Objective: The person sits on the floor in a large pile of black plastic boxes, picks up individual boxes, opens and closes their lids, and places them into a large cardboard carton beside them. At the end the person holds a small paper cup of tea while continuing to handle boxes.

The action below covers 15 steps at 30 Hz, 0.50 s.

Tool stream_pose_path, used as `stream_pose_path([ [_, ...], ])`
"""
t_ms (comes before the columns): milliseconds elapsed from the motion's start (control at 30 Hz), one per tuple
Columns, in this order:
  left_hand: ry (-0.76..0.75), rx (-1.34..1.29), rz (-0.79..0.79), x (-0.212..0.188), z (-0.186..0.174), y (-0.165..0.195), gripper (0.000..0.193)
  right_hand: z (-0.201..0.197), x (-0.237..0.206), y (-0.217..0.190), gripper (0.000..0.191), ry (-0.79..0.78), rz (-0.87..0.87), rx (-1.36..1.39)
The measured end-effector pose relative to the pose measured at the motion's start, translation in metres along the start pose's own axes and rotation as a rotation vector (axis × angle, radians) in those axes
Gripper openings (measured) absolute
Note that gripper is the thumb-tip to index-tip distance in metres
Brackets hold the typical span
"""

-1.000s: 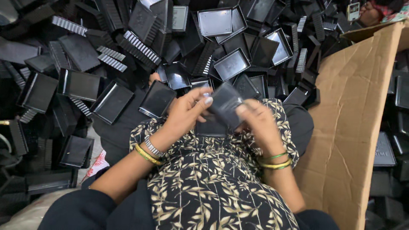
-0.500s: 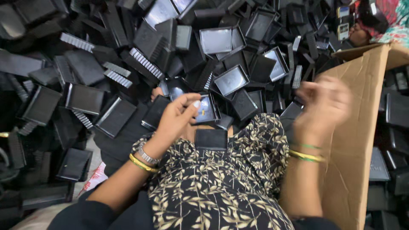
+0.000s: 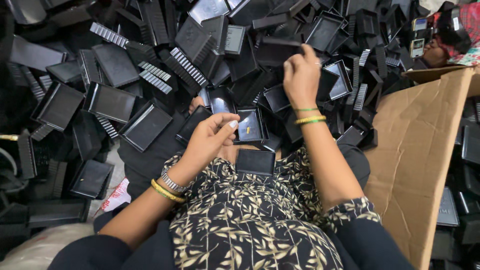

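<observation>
Your left hand pinches one black tray; right hand closed on another in the pile. One part on lap; bulk unsorted.

Black plastic trays and ridged parts are heaped across the whole upper half of the frame, so you meet clutter wherever you reach forward. At the right, a tall cardboard box wall blocks any sideways sweep. Your lap at lower centre is the one open patch, apart from a small black lid. Your right hand already presses into the pile at upper centre.
</observation>
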<state>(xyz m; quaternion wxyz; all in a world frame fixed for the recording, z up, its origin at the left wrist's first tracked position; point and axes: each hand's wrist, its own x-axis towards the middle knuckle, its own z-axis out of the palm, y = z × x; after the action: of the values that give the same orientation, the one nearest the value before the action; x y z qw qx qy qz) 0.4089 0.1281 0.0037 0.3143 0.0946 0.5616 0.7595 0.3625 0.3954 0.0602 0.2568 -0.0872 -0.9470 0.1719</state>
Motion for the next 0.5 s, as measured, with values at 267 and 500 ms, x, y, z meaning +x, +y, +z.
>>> stream_pose_path([
  [267,-0.058,-0.034,-0.041,0.013,0.017,-0.015,0.03,0.001,-0.006,-0.004,0.038,-0.069,-0.324,-0.055],
  [500,-0.018,-0.028,-0.02,0.003,0.0,-0.02,0.03,0.017,0.002,-0.003,0.017,-0.114,-0.167,-0.205],
])
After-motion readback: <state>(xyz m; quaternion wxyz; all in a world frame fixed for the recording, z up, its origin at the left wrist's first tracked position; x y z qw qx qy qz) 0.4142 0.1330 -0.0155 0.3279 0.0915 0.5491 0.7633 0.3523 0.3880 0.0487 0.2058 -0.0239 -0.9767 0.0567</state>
